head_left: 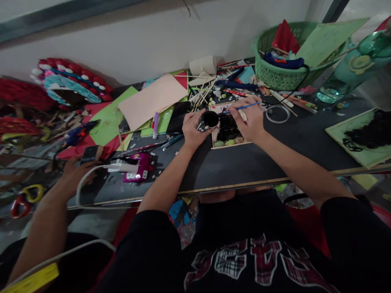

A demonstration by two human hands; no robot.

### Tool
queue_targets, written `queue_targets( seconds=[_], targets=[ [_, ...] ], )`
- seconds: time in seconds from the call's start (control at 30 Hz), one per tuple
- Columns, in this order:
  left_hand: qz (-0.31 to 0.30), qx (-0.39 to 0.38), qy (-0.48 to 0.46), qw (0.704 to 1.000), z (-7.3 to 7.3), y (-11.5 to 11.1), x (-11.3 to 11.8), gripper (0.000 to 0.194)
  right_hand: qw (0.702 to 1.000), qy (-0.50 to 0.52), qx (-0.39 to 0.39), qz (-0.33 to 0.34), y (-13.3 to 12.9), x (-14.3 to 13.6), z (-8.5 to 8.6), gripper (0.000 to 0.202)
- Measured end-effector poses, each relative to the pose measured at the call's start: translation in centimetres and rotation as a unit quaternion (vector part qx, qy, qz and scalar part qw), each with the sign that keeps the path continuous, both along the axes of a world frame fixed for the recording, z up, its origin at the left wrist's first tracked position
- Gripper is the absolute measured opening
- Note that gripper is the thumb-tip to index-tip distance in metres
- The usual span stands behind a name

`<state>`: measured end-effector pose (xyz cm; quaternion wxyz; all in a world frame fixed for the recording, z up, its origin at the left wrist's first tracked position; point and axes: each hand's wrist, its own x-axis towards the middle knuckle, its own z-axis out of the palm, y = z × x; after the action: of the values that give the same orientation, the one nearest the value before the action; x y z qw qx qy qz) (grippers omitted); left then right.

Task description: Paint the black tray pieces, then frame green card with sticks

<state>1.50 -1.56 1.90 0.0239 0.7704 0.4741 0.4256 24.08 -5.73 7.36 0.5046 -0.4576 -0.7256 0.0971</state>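
My left hand is wrapped round a small round container of black paint or similar dark liquid, held over the left side of a small framed board. In my right hand is a thin blue brush, pinched and slanting, its tip end pointing left toward the container. The framed board lies flat on the dark table beneath both hands. Its middle is covered in glossy black, and greenish and brown stone-like pieces line its near edge. My right hand covers part of its right side.
Right of my hand lies a clear ring-shaped lid. A green basket, a bottle and a green board stand farther right. At left are paper sheets, a purple power bank-like object and another person's hand holding a phone.
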Motion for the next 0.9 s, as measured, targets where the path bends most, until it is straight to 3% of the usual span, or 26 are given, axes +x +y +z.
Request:
queue_targets(
  seconds=[0.2, 0.3, 0.53, 0.9],
  targets=[
    [0.019, -0.022, -0.03, 0.999, 0.0, 0.1, 0.1, 0.074, 0.979, 0.202, -0.039, 0.005, 2.7, 1.1, -0.9, 0.056],
    [0.033, -0.029, -0.049, 0.998, -0.2, 0.5, 0.1, 0.075, 0.98, 0.188, -0.056, 0.017, 3.1, 2.5, -1.5, 0.054],
    [0.046, -0.039, -0.087, 0.994, -0.7, 1.2, -0.1, 0.083, 0.98, 0.174, -0.07, 0.061, 1.1, 5.7, -2.9, 0.047],
    [0.05, -0.035, -0.08, 0.995, -1.0, 1.4, -0.2, 0.08, 0.995, 0.007, -0.066, 0.079, -0.7, 4.3, -2.0, 0.049]
  ],
)
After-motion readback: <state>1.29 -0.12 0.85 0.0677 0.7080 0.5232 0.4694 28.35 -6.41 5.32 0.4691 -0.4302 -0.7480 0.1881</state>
